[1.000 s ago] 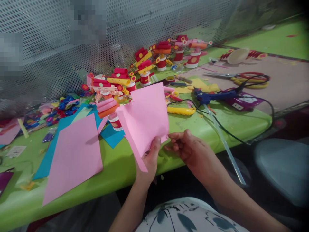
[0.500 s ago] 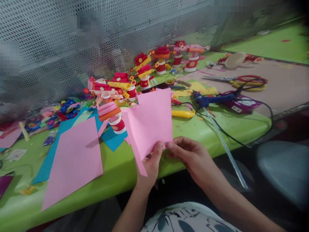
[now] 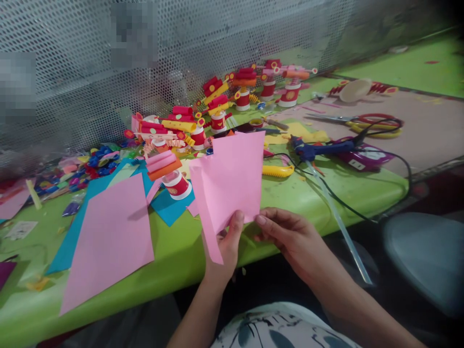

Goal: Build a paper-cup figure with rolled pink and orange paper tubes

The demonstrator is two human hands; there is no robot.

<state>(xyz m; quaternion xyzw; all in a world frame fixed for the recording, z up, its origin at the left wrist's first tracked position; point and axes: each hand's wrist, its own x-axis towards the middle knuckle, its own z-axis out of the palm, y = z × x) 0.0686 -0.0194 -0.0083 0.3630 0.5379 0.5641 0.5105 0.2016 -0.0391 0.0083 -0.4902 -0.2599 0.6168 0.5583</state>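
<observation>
A pink sheet of paper point(image 3: 235, 179) stands upright in front of me, with a narrow strip folded along its left side and a notch at its upper left. My left hand point(image 3: 226, 246) grips its lower edge, thumb on the near face and the other fingers hidden behind. My right hand point(image 3: 290, 237) pinches the lower right corner between thumb and fingers. Just left of the held sheet stands a paper-cup figure point(image 3: 176, 186) with pink and orange rolls on top. A larger pink sheet point(image 3: 112, 246) lies on the table, partly over blue paper point(image 3: 67, 241).
Several paper-cup figures point(image 3: 242, 99) line the mesh panel point(image 3: 195, 38). To the right lie a blue glue gun point(image 3: 315, 150) with a long glue stick point(image 3: 340, 227), scissors point(image 3: 373, 124), a yellow-handled cutter point(image 3: 278, 170) and a purple box point(image 3: 366, 157). A stool point(image 3: 420, 256) stands below the green table point(image 3: 174, 261).
The held sheet has shifted slightly to the right in view and turned a little. Both hands keep nearly the same place and grip on it.
</observation>
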